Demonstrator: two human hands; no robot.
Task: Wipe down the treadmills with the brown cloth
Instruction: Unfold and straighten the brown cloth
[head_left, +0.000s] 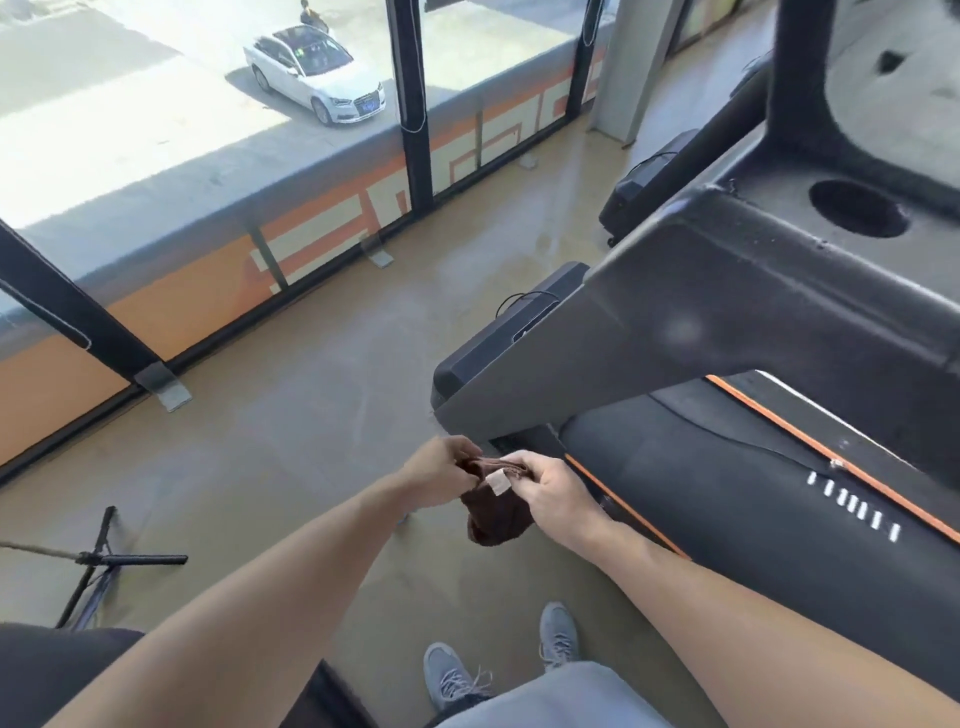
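The brown cloth (496, 512) hangs between both hands in front of me, a small white label showing near its top edge. My left hand (441, 470) pinches its upper left corner and my right hand (553, 491) grips its upper right part. Both hands are held over the floor just left of the treadmill (727, 322), whose grey console arm and cup holder rise at the right. Its black belt (727, 483) with orange side trim runs below the console.
A second treadmill's black motor cover (649, 182) sits farther back. Tall windows with black posts (415, 104) line the far wall. A black stand with thin legs (104, 558) rests on the tan floor at the lower left. My grey shoes (452, 670) are below.
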